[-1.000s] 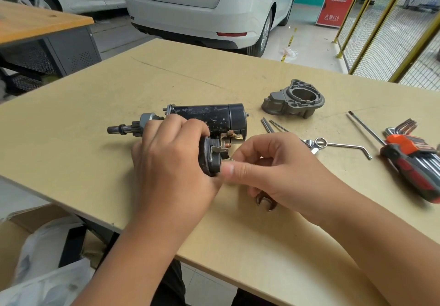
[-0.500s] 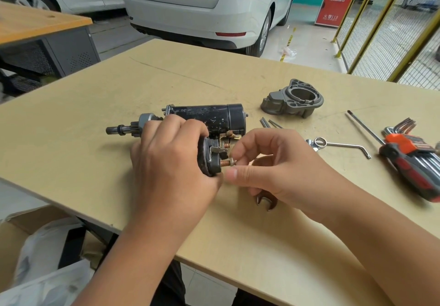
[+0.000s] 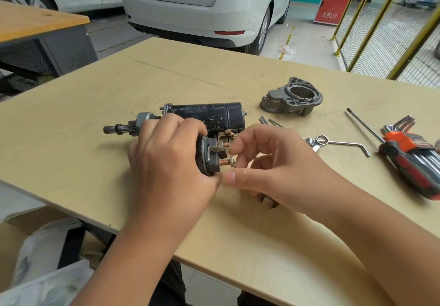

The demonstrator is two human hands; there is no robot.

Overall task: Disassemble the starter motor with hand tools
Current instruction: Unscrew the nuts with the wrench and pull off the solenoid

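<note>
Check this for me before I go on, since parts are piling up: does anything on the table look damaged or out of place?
One small oddity: a wrench lies mostly hidden under the right hand. The starter motor has chipped paint. The removed housing and the tools lie orderly on the table.

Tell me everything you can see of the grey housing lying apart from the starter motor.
The grey housing is a dull, cast-metal piece, apparently aluminium. It has a wide round bore facing up, a flat flange around it with several small holes, and a lower nose to its left. It rests on the tan table, beyond and right of the starter motor. Nothing touches it; neither hand is near, and loose bolts lie just in front.
</note>
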